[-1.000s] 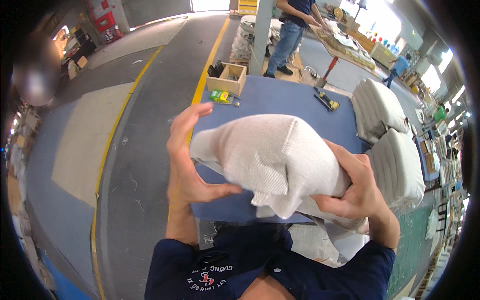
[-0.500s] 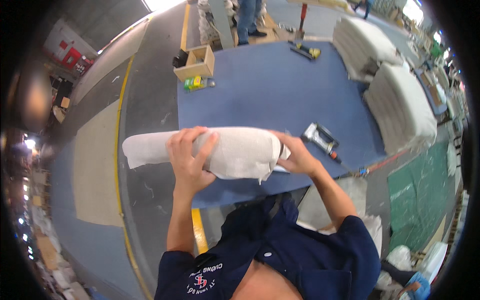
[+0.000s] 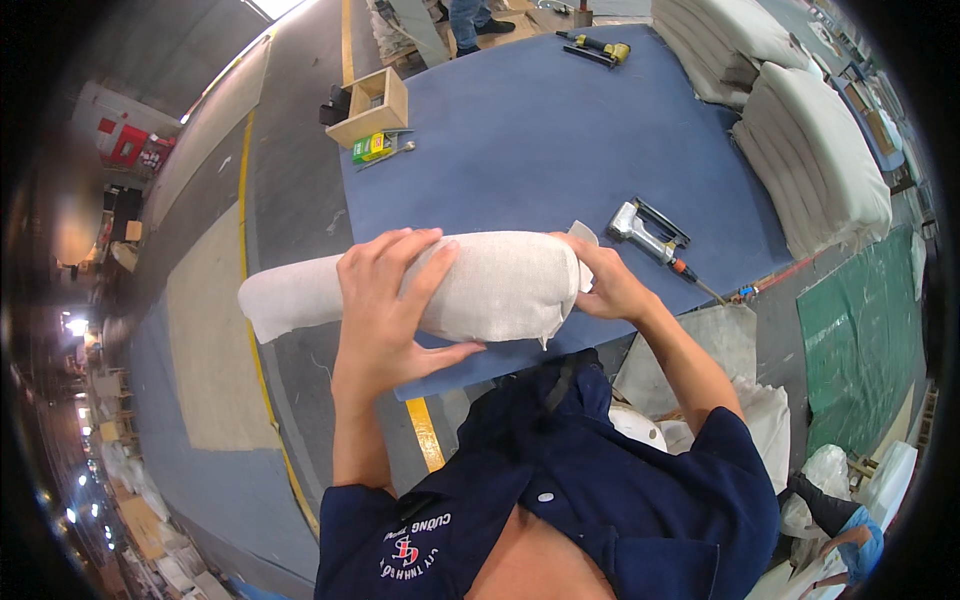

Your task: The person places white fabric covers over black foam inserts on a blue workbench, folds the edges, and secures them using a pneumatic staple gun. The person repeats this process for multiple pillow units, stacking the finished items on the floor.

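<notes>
A padded piece wrapped in off-white woven fabric [image 3: 510, 285] lies crosswise before me, like an upholstered armrest. Its loose fabric tail [image 3: 290, 295] sticks out to the left, past the table's edge. Over its middle my left hand [image 3: 390, 305] is wrapped, fingers across the top and thumb along the near side. My right hand [image 3: 612, 282] grips the right end, where a fabric flap stands up; those fingertips are partly hidden behind the end. To the right of that hand lies a silver staple gun [image 3: 648, 235] with an orange-tipped hose fitting.
The blue table [image 3: 480, 150] carries an open wooden box [image 3: 375, 110], a green-yellow small carton [image 3: 372, 148] and a yellow staple gun [image 3: 600, 48]. Stacked off-white cushions [image 3: 815, 160] stand at the right. Another person's legs [image 3: 467, 22] show beyond the far edge.
My left hand has shifted slightly right along the padded piece, its thumb stretched farther out. The right end has turned a little, showing more of the flap. The view has tilted.
</notes>
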Demonstrator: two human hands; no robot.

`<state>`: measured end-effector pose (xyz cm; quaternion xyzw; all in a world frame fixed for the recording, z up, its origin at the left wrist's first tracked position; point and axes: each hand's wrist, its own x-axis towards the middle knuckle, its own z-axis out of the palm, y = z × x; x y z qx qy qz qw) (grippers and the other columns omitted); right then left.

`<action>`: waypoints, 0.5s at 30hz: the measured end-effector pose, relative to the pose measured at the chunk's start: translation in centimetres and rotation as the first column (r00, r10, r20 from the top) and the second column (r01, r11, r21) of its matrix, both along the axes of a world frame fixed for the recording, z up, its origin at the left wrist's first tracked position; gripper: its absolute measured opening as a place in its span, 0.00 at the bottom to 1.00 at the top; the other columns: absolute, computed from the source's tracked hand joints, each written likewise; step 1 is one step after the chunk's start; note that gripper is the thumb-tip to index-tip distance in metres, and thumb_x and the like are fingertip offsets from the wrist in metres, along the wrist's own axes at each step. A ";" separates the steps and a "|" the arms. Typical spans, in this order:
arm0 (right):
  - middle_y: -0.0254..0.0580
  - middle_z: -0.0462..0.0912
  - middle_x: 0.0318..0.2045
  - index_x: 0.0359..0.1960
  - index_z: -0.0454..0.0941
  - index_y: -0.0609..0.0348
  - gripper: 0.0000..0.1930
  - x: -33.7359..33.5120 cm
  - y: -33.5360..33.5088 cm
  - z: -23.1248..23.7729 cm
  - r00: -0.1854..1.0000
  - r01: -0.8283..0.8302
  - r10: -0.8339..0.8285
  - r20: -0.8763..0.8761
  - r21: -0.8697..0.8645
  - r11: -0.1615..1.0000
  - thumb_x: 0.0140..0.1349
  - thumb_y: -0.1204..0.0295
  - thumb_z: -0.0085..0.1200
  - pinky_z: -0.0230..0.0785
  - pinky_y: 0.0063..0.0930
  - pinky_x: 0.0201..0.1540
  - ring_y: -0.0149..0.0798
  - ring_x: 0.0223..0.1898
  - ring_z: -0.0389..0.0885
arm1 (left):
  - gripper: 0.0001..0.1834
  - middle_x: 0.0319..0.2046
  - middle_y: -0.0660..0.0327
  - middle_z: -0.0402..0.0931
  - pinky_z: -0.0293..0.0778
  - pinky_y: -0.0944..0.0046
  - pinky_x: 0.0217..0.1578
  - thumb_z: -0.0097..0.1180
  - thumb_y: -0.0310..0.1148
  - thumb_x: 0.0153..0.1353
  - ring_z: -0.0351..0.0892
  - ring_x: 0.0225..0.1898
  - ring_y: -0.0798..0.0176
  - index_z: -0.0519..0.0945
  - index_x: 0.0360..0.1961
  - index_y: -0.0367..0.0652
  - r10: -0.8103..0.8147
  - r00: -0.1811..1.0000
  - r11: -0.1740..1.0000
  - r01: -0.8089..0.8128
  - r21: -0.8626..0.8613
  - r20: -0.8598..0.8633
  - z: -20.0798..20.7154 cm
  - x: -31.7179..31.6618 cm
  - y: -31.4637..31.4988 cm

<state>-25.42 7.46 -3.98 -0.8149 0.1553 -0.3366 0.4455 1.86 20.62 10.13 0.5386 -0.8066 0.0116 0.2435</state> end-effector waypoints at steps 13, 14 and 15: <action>0.58 0.82 0.41 0.56 0.73 0.67 0.32 6.4 1.5 20.3 0.987 0.003 -0.083 -0.135 -0.506 0.862 0.52 0.64 0.69 0.76 0.47 0.43 0.59 0.40 0.84 | 0.42 0.54 0.59 0.83 0.75 0.60 0.57 0.78 0.29 0.41 0.82 0.55 0.61 0.79 0.63 0.45 0.054 0.786 0.972 -0.182 -0.148 -0.615 0.9 8.3 -2.7; 0.59 0.82 0.39 0.53 0.74 0.68 0.30 7.5 1.1 21.8 0.979 -0.021 -0.084 -0.188 -0.499 0.867 0.53 0.63 0.68 0.75 0.47 0.42 0.60 0.39 0.83 | 0.40 0.55 0.60 0.82 0.76 0.61 0.57 0.77 0.28 0.43 0.81 0.56 0.63 0.79 0.62 0.44 0.083 0.683 0.971 -0.219 -0.095 -0.726 -0.3 8.4 -3.4; 0.60 0.82 0.37 0.51 0.74 0.69 0.29 8.5 0.4 22.2 0.959 -0.044 -0.103 -0.265 -0.497 0.867 0.53 0.62 0.67 0.74 0.47 0.42 0.60 0.39 0.83 | 0.38 0.57 0.62 0.81 0.73 0.62 0.60 0.75 0.25 0.46 0.79 0.58 0.64 0.78 0.63 0.45 0.040 0.678 0.971 -0.199 -0.132 -0.734 -1.4 8.3 -4.1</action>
